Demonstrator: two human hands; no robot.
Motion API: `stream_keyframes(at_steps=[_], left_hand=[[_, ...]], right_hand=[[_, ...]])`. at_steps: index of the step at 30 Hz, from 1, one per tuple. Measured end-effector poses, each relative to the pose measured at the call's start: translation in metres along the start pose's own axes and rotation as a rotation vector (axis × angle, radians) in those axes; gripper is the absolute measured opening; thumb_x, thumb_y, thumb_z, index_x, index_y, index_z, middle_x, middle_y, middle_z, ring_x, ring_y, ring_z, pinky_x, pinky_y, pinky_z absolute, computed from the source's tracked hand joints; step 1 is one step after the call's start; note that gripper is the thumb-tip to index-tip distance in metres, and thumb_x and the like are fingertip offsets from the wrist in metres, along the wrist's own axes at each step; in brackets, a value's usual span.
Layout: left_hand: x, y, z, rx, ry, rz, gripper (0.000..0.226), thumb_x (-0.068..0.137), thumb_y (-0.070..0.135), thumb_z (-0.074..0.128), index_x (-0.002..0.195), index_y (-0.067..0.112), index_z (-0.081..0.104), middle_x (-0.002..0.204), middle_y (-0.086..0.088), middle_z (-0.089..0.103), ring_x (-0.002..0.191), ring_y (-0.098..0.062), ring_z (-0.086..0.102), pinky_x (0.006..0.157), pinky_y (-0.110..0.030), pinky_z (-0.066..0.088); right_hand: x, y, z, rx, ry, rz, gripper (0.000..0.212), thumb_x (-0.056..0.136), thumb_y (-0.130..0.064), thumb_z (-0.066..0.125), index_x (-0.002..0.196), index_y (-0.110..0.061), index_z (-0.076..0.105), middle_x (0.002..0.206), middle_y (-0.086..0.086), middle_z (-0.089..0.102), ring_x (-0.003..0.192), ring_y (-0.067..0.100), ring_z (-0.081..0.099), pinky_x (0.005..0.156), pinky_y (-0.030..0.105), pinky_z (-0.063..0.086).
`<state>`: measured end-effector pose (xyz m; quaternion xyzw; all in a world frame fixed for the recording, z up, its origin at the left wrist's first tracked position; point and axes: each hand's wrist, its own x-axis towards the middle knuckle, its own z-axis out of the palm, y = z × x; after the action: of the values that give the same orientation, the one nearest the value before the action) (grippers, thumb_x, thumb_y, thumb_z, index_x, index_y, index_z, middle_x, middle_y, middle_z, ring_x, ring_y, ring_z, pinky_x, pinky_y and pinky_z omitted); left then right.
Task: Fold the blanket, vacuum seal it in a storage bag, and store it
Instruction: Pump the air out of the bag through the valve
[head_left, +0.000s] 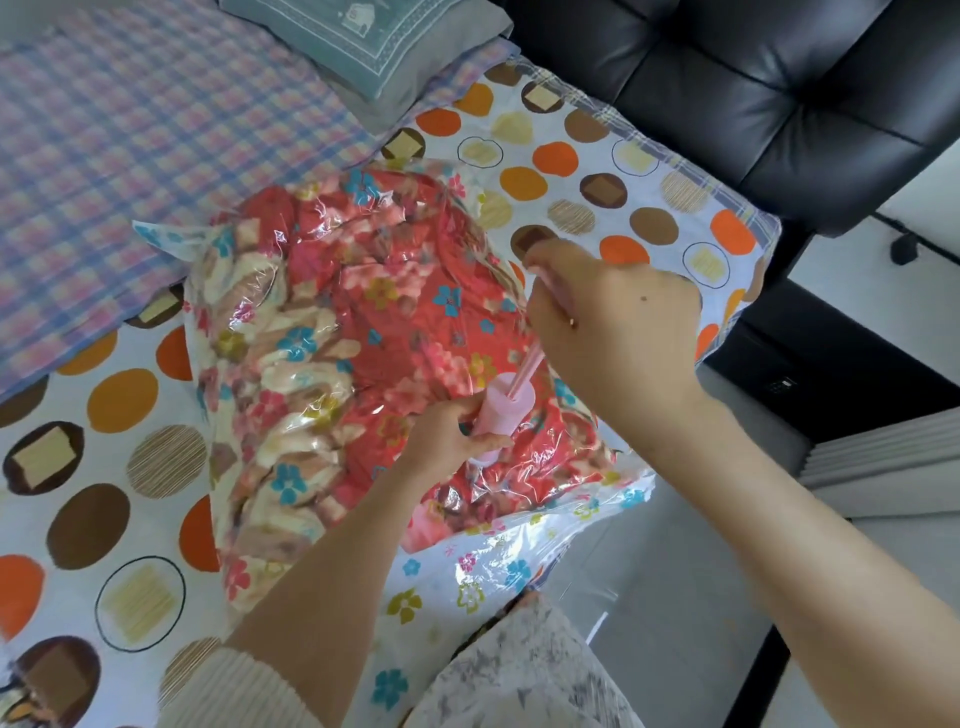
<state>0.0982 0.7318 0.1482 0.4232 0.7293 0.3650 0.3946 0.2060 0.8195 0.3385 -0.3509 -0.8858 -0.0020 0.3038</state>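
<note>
A red floral blanket (363, 312) lies folded inside a clear storage bag (519, 566) printed with small flowers, on the bed. A pink hand pump (506, 410) stands upright on the bag near its right side. My left hand (452, 436) is wrapped around the pump's barrel close to its base. My right hand (613, 322) is raised above it, closed on the pump's handle, with the pink rod (530, 364) drawn out of the barrel. The bag's plastic is wrinkled tight against the blanket.
The bag rests on a white bedspread with orange and brown dots (124, 467). A checked sheet (130, 130) and grey-green pillow (374, 36) lie farther back. A black leather chair (753, 93) stands beside the bed's right edge, over a pale floor.
</note>
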Motion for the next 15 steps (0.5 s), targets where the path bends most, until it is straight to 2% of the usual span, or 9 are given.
stream_keyframes(at_steps=[1,3,5,6,9,11,13,14,15], left_hand=[[0.000,0.000,0.000,0.004,-0.010,0.001,0.057,0.067,0.025,0.081,0.119,0.009,0.062,0.113,-0.003,0.067,0.096,-0.015,0.065,0.086,-0.029,0.052],[0.000,0.000,0.001,0.037,-0.017,-0.001,0.057,0.067,0.027,0.081,0.118,0.008,0.063,0.111,-0.002,0.068,0.093,-0.011,0.064,0.080,-0.014,0.049],[-0.002,-0.002,0.005,0.070,-0.015,-0.012,0.053,0.067,0.025,0.081,0.115,0.008,0.064,0.108,-0.002,0.070,0.089,-0.009,0.064,0.068,-0.001,0.040],[-0.003,-0.001,0.006,0.075,-0.011,-0.012,0.052,0.068,0.025,0.080,0.115,0.008,0.064,0.108,-0.003,0.070,0.090,-0.009,0.064,0.066,0.001,0.038],[-0.001,0.002,0.003,0.062,0.019,0.003,0.056,0.068,0.027,0.080,0.119,0.009,0.062,0.112,-0.002,0.068,0.089,-0.006,0.059,0.067,0.002,0.038],[0.001,0.001,0.002,0.064,0.017,0.020,0.058,0.068,0.028,0.080,0.120,0.010,0.061,0.113,-0.002,0.067,0.089,-0.004,0.058,0.067,0.002,0.038],[0.000,0.001,0.003,0.068,0.011,0.022,0.059,0.068,0.027,0.080,0.121,0.009,0.061,0.112,-0.001,0.068,0.088,-0.004,0.058,0.068,0.002,0.039],[-0.001,0.001,0.003,0.072,0.010,0.017,0.058,0.068,0.026,0.080,0.120,0.007,0.061,0.109,0.000,0.068,0.086,-0.003,0.058,0.067,0.002,0.039],[-0.002,0.000,0.005,0.078,0.006,0.010,0.056,0.068,0.024,0.080,0.118,0.006,0.062,0.106,0.000,0.069,0.084,-0.004,0.058,0.066,0.003,0.038]], right_hand=[[0.003,0.001,-0.005,0.039,0.041,0.059,0.014,0.077,-0.010,0.056,0.080,-0.014,0.069,0.040,0.002,0.037,0.034,0.023,0.028,0.044,0.017,0.012],[-0.021,0.004,0.013,0.060,-0.001,0.132,0.014,0.075,-0.007,0.056,0.081,-0.013,0.067,0.040,0.001,0.035,0.036,0.020,0.026,0.043,0.018,0.009],[-0.054,-0.003,0.045,0.050,-0.271,0.147,0.012,0.068,-0.003,0.062,0.076,-0.012,0.063,0.037,-0.001,0.027,0.029,0.019,0.024,0.047,0.013,0.002],[-0.059,0.001,0.054,0.032,-0.303,0.133,0.014,0.063,-0.002,0.066,0.073,-0.011,0.061,0.037,-0.003,0.023,0.026,0.018,0.023,0.047,0.010,0.002],[-0.029,0.004,0.028,0.086,-0.237,0.038,0.007,0.068,-0.008,0.059,0.071,-0.010,0.065,0.037,0.001,0.034,0.027,0.023,0.038,0.040,0.013,0.018],[-0.001,0.001,-0.008,0.107,-0.049,0.028,0.016,0.074,-0.009,0.054,0.077,-0.013,0.069,0.043,0.001,0.043,0.034,0.026,0.038,0.040,0.020,0.027],[-0.002,0.001,-0.013,0.101,0.020,0.118,0.017,0.074,-0.007,0.055,0.081,-0.014,0.069,0.043,-0.002,0.036,0.036,0.023,0.031,0.041,0.016,0.022],[-0.015,0.000,-0.001,0.057,-0.008,0.137,0.017,0.074,-0.007,0.056,0.083,-0.014,0.068,0.043,-0.003,0.031,0.035,0.022,0.029,0.043,0.013,0.016],[-0.033,-0.005,0.018,0.017,-0.151,0.161,0.016,0.074,-0.007,0.058,0.086,-0.013,0.066,0.043,-0.003,0.028,0.034,0.021,0.028,0.045,0.013,0.010]])
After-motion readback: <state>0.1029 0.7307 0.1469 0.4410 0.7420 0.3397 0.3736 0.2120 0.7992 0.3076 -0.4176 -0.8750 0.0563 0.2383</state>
